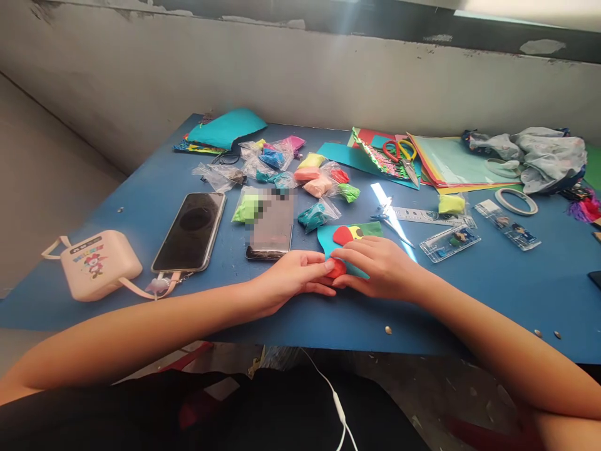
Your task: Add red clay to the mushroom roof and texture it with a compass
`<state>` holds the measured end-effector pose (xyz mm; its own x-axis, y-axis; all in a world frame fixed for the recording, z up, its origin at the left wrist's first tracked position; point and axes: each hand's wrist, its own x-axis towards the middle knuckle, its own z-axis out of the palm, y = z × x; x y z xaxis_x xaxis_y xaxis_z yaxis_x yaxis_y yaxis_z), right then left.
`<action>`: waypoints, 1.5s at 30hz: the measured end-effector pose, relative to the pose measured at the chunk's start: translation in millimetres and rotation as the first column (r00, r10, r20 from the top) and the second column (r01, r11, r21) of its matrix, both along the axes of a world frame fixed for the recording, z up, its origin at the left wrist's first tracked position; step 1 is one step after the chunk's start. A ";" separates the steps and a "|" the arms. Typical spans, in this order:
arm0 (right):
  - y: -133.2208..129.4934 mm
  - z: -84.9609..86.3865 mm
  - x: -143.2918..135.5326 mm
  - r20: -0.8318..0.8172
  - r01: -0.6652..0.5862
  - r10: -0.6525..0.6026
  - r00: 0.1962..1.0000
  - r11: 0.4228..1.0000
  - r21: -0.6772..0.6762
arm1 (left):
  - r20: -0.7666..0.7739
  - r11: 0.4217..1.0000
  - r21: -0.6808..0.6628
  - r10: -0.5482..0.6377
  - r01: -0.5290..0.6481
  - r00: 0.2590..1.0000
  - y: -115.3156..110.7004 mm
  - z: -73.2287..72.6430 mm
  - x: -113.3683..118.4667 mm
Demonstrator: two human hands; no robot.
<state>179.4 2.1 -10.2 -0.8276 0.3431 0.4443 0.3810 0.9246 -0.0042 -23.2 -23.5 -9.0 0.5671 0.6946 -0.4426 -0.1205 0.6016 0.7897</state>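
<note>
Works at a blue table [357, 322], near the front edge. Holds the left hand [293, 279] and the right hand [378, 269] close together, fingers bent inward. Has a turquoise sheet [328, 238] lying flat just beyond, partly covered by the right hand, with a red-and-yellow shape [344, 235] on top. Grasps a small red lump [336, 269] between both hands, pressing with the left thumb, curling right fingertips around the opposite side.

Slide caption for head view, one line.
Left hand holds a red piece, right hand touching it, over a blue table near a turquoise sheet.
</note>
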 end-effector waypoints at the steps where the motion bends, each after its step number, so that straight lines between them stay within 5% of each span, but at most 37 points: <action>1: -0.3 -0.2 -0.4 -0.004 0.000 0.000 1.000 1.000 0.008 | 0.001 1.000 -0.002 0.003 -0.003 1.000 -0.2 0.9 -0.1; 11: -8.6 1.8 -6.3 -0.057 0.017 -0.010 0.998 0.990 0.138 | -0.030 1.000 0.011 -0.001 0.001 1.000 -3.6 7.2 4.7; 20: -13.8 -0.4 -10.1 -0.105 0.060 -0.034 0.994 0.963 0.263 | -0.214 0.993 0.051 -0.091 0.104 0.973 -0.7 10.8 10.1; 29: -3.8 0.6 -2.7 -0.136 0.137 -0.107 0.985 0.962 0.238 | -0.226 0.992 0.052 -0.100 0.115 0.969 0.0 11.1 5.8; 32: 9.1 2.6 7.2 -0.140 0.306 -0.293 0.946 0.949 0.083 | -0.252 0.990 0.055 -0.110 0.128 0.961 0.4 11.2 2.3; 35: 22.6 3.5 15.3 -0.053 0.500 -0.552 0.832 0.788 -0.359 | -0.336 0.970 0.067 -0.197 0.232 0.921 2.2 12.6 -0.1; 37: 29.2 4.4 17.6 0.002 0.504 -0.598 0.802 0.673 -0.541 | -0.373 0.945 0.071 -0.271 0.318 0.887 4.2 15.1 -0.8; 41: 34.3 9.4 15.6 0.028 0.343 -0.488 0.873 0.571 -0.745 | -0.409 0.890 0.094 -0.375 0.447 0.832 6.7 23.5 -2.0; 45: 31.2 14.9 12.4 0.009 0.176 -0.374 0.928 0.415 -0.893 | -0.512 0.865 0.185 -0.320 0.466 0.797 7.3 26.9 -3.9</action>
